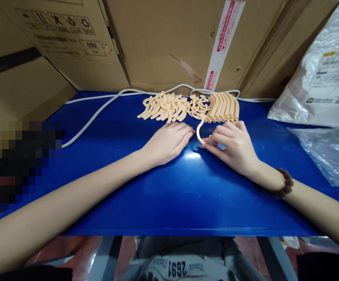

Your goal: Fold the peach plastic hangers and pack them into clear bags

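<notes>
My right hand (233,144) pinches a curved cream-coloured hook (199,130) between thumb and fingertips, a little above the blue table. Palm down beside it rests my left hand (171,142), its fingers stretched out and nothing visible in them. Just beyond the left fingers lies a loose pile of cream curved pieces (165,107). Several thin cream hooks (197,106) lie tangled to the right of that pile. Behind my right hand, a row of wider curved cream pieces (223,105) is lined up side by side.
A white cable (99,111) runs across the blue table (163,199) behind the pieces. Cardboard boxes (169,43) stand along the back and left. At the right are a white plastic parcel (318,78) and a clear plastic bag (333,156). A pixelated area covers the left edge.
</notes>
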Demonstrator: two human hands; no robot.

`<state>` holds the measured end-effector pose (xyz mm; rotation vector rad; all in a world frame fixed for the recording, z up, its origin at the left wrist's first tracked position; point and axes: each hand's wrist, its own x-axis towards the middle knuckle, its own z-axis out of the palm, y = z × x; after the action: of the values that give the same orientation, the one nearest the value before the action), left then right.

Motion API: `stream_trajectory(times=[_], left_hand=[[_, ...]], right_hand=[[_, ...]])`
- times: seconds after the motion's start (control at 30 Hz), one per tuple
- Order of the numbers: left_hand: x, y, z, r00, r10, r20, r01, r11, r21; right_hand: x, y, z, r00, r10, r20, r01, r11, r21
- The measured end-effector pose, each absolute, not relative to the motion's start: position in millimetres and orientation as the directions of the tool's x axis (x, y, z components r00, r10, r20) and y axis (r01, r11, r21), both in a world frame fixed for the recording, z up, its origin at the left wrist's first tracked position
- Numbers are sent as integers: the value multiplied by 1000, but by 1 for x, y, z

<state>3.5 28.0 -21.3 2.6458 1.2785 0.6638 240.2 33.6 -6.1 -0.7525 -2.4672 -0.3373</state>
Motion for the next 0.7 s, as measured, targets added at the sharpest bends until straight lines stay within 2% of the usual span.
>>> stream_trajectory(times=[0.1, 0.2, 0.27, 0.33, 0.43, 0.6, 0.7], left_hand=[[4, 25, -17, 404, 827, 392, 719, -552, 423], [6, 23, -15, 286, 905, 314, 638, -424, 643], [8, 24, -16, 286, 930, 233, 514, -353, 782], [10, 25, -16, 341, 924, 176, 384, -308, 871], [12, 26, -15, 417, 900, 125, 287, -261, 922], [11, 26, -13, 413, 900, 142, 308, -285, 908], [9, 27, -14, 412, 894, 177, 315, -322, 893]], right_hand=[[241, 33, -7, -717, 423, 553, 542, 838, 62], [240, 31, -8, -741, 408, 533, 512, 857, 56], [239, 29, -8, -757, 388, 526, 494, 867, 71], [239, 27, -8, -771, 368, 520, 481, 871, 97], [240, 26, -7, -786, 346, 513, 468, 875, 127], [239, 29, -5, -844, 352, 405, 411, 910, 65], [244, 36, -1, -832, 365, 418, 427, 902, 62]])
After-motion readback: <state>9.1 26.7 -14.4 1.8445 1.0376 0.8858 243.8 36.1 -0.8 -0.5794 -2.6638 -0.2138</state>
